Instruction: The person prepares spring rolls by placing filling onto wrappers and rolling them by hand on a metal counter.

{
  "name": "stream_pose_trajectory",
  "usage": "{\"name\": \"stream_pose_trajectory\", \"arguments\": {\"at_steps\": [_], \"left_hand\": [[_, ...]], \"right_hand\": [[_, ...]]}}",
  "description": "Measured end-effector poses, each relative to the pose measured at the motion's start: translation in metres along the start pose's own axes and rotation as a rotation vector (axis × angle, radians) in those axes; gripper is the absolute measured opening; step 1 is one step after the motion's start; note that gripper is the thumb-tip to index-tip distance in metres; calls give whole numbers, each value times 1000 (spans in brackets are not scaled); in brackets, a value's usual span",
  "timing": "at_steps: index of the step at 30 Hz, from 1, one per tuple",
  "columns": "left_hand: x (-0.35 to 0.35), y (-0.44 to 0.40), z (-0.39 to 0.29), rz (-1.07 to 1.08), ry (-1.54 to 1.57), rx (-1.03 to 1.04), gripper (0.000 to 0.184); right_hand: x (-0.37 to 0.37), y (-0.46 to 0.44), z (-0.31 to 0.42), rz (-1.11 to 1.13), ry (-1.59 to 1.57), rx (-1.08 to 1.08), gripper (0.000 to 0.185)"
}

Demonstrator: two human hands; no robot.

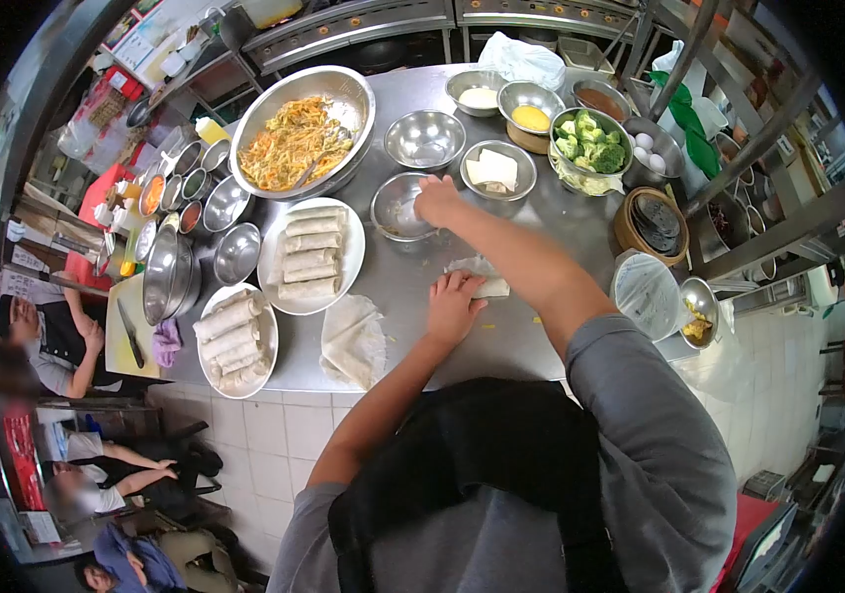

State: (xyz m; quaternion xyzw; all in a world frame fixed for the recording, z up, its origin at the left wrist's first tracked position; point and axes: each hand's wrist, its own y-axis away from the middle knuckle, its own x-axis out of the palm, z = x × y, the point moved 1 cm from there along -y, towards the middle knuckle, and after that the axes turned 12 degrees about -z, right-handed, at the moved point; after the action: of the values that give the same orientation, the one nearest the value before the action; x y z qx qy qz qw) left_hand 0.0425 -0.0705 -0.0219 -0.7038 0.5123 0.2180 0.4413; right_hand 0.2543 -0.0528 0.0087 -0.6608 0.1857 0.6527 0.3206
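- Desk [521, 348] of metal, viewed from above by a head-worn camera; I follow from a distance.
- Left hand [456, 307]: laid over the left end of a pale roll [491, 286], fingers slightly apart. I cannot tell whether they grip or merely rest.
- Right hand [439, 202]: stretched farther forward, fingers bunched inside the right side of a small metal bowl [391, 219]. I cannot tell whether they hold anything, and the bowl's contents are unclear.
- The roll lies near the front edge, with a thin flap of wrapper [475, 265] at its far side.
- My judgement: the bowl supplies something to seal that flap. I would take only a dab, smear it evenly to both corners, then turn the roll onto the seam.
- I would have the left hand press lightly, just enough to stop unrolling; a thin wrapper could tear under more.
- Yellow scraps [487, 326] dot the surface nearby; I would brush them aside so none get caught in the seam.
- Stacked wrappers [353, 341] sit to the left; I would not drip on them, as damp sheets may stick.
- Two white plates, one farther [355, 254] and one nearer [272, 348], carry similar rolls, a useful guide to shape.
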Motion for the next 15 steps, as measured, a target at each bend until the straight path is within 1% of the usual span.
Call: {"name": "stream_pose_trajectory", "arguments": {"at_steps": [2,5,8,10,12,14,15], "left_hand": [[10,1,6,-1,-18,-22,48],[14,-3,11,5,-25,-20,45],[11,-6,11,31,-23,-21,43],[9,-7,11,38,-25,-7,43],[10,-7,11,23,-17,16,43],[13,-4,14,-11,-1,45,44],[12,-5,14,-11,1,40,44]], "right_hand": [[-20,6,3,99,-79,-2,22],[-15,-1,-26,215,-613,216,29],[-61,48,-54,212,-963,344,37],[-85,99,-68,269,-1031,214,40],[-47,145,-93,267,-999,-58,50],[-31,203,-93,152,-604,65,57],[-32,221,-90,148,-471,35,58]]}}
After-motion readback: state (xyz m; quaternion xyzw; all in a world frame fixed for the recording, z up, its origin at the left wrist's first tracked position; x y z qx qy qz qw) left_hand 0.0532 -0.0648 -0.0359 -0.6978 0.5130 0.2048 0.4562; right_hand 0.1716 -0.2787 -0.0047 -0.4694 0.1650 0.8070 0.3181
